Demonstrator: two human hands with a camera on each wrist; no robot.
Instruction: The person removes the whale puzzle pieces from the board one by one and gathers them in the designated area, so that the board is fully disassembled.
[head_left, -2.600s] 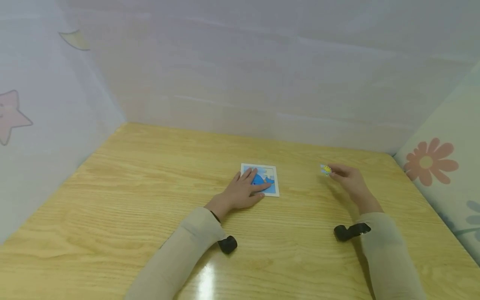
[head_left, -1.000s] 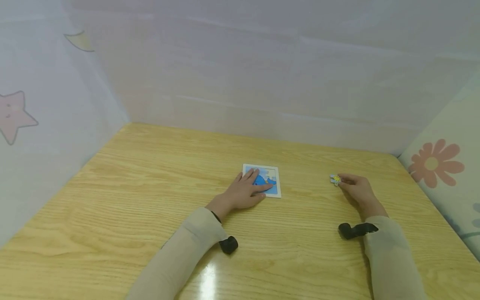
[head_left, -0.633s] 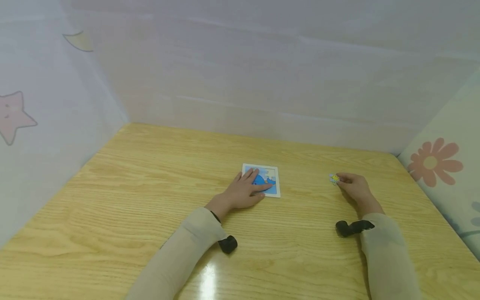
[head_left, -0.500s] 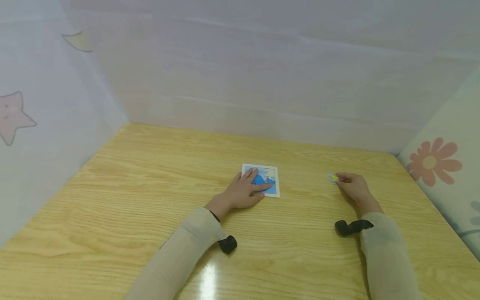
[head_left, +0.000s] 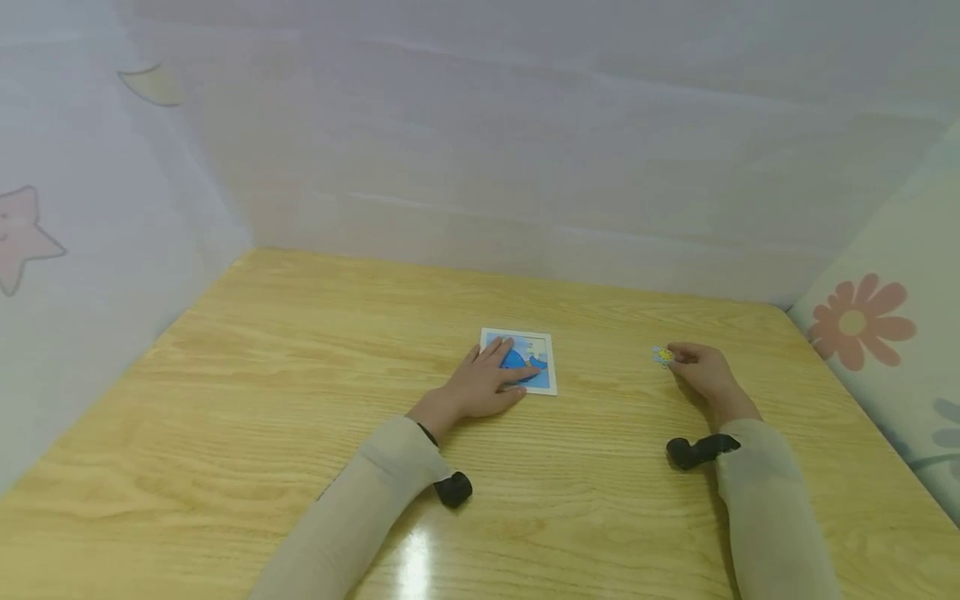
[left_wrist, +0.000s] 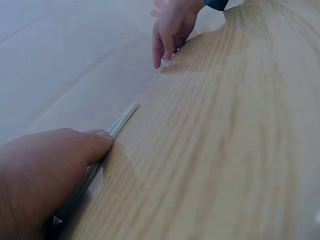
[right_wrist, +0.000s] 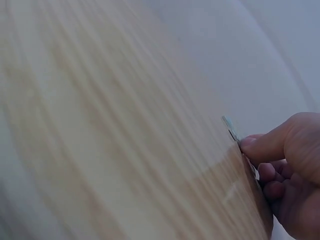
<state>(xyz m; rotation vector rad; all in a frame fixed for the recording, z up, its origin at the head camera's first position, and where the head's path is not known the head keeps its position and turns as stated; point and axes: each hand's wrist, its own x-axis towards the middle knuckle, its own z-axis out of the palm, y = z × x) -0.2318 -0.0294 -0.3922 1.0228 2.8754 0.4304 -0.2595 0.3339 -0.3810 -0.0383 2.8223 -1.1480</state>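
A white-framed jigsaw puzzle point(head_left: 553, 379) with a blue whale picture lies flat on the table. Spread over it is my left hand point(head_left: 483, 385), its straight fingers resting on the picture and hiding its left part. A pale gap shows at the puzzle's upper right corner. To the right, my right hand point(head_left: 703, 371) pinches a small puzzle piece point(head_left: 662, 355) with a yellow sun on light blue, between thumb and fingers. In the right wrist view the puzzle piece point(right_wrist: 228, 126) appears edge-on, close over the wood.
The wood-grain table point(head_left: 300, 367) spreads around both hands. A pale cloth wall point(head_left: 480, 150) rises behind it, with printed side walls left and right, one bearing a red flower point(head_left: 855, 323). Black wrist cameras point(head_left: 453, 489) sit at both cuffs.
Since the first frame, my right hand has lowered toward the table with the sun puzzle piece pinched, shifting slightly. My left hand has stayed on the puzzle. The view has swayed a little.
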